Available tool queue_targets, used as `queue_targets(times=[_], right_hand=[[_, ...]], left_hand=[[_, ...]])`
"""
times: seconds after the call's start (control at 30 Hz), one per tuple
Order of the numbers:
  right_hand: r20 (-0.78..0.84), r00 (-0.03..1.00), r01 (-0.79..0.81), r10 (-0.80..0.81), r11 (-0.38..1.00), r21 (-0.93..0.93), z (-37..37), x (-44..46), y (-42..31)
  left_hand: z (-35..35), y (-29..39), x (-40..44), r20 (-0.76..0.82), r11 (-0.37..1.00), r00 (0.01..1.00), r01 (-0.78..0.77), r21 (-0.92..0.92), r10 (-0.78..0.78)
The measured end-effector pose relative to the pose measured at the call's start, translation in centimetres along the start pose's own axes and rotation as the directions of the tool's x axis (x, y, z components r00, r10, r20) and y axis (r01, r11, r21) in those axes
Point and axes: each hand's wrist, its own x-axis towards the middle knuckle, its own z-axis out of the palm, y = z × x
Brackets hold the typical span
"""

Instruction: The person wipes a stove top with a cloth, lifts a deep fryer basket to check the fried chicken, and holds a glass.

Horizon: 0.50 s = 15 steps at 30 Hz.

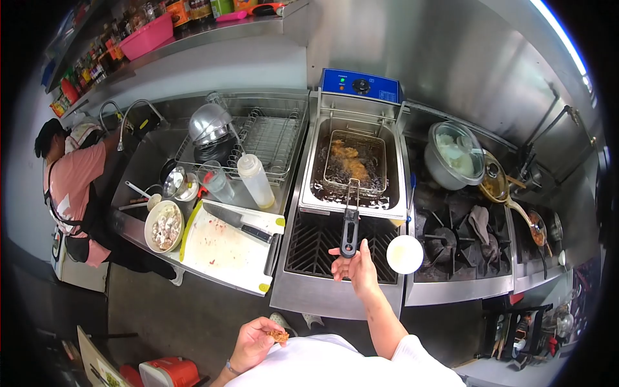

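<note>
Pinched in the fingers of my left hand (253, 344) is a small browned piece of fried food (278, 336), close to my white shirt. My right hand (356, 269) is at the end of the black fryer basket handle (349, 233), fingers spread and thumb apart; whether it touches the handle I cannot tell. The wire basket (385, 169) sits down in the deep fryer (309, 184), with golden-brown battered pieces (350, 161) in the dark, bubbling oil. Beside my right hand stands a white bowl (405, 254) with something pale in it.
On the left are a cutting board (225, 248) with a knife (240, 222), a bowl of raw pieces (164, 227) and a squeeze bottle (255, 180). Gas burners (442, 245) and a large lidded tub (453, 158) are on the right. A person (74, 187) works at the sink.
</note>
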Motion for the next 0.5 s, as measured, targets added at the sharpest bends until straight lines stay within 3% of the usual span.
queue_targets(times=[0.27, 0.33, 0.37, 0.43, 0.5], right_hand=[[-0.035, 0.999, -0.016, 0.016, 1.0, -0.012, -0.1, 0.0, 0.2], [-0.019, 1.0, -0.017, 0.016, 1.0, -0.005, 0.1, 0.0, 0.1], [-0.005, 1.0, -0.014, 0.014, 1.0, -0.001, 0.2, 0.0, 0.1], [0.002, 1.0, -0.012, 0.012, 1.0, -0.011, 0.5, -0.1, 0.1], [0.011, 1.0, -0.012, 0.012, 1.0, -0.019, 0.7, 0.0, -0.1]], left_hand=[[2.3, 1.7, 1.7, -0.045, 0.994, 0.998, -0.031, 0.106, 0.037], [4.3, 3.9, 2.8, 0.189, 0.994, 0.976, -0.109, 0.004, 0.106], [5.5, 4.7, 3.2, 0.173, 0.994, 0.979, -0.114, 0.004, 0.111], [8.3, 6.2, 4.2, 0.428, 0.961, 0.861, -0.238, -0.141, 0.276], [10.4, 6.9, 4.6, 0.569, 0.948, 0.761, -0.218, -0.23, 0.313]])
